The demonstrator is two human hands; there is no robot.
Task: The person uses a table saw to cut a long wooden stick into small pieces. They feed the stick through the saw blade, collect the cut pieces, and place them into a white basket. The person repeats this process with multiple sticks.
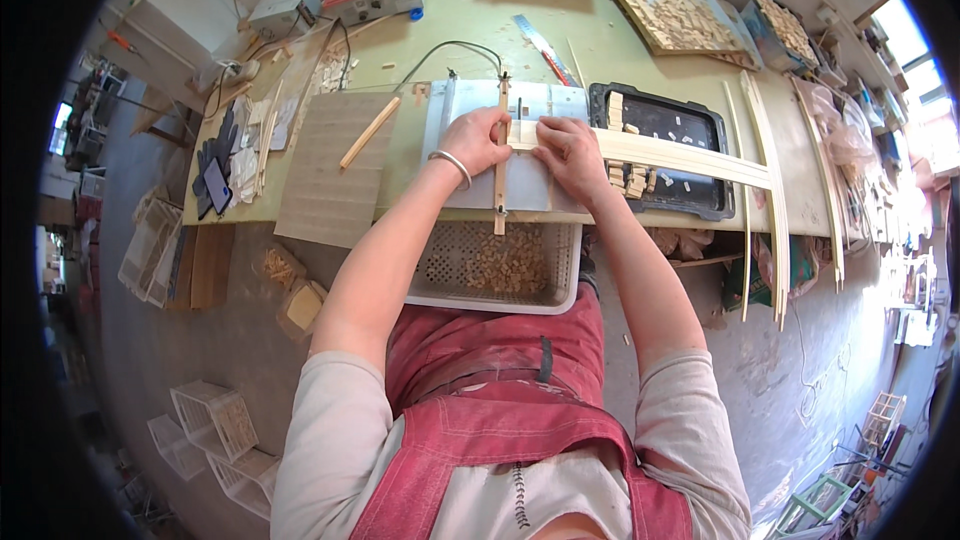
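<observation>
A flat grey metal plate point(470, 180) lies on the bench in front of me, with a narrow wooden bar point(501, 185) running across it from front to back. My left hand point(478, 143) is closed, its fingertips and thumb against the bar. A bundle of long pale wooden strips point(680, 153) lies side to side, its left end on the plate by the bar. My right hand point(573, 155) grips the strips close to that end, fingers bent over them. A thin dark upright piece point(520, 108) stands just behind the strips. The fingers partly hide the strip ends.
Under the strips sits a black tray point(725, 202) with small wooden blocks. A white perforated basket point(430, 290) of blocks is below the bench edge. Left are cardboard point(325, 180) and a loose stick point(369, 133). More long strips point(775, 230) overhang the front edge at right.
</observation>
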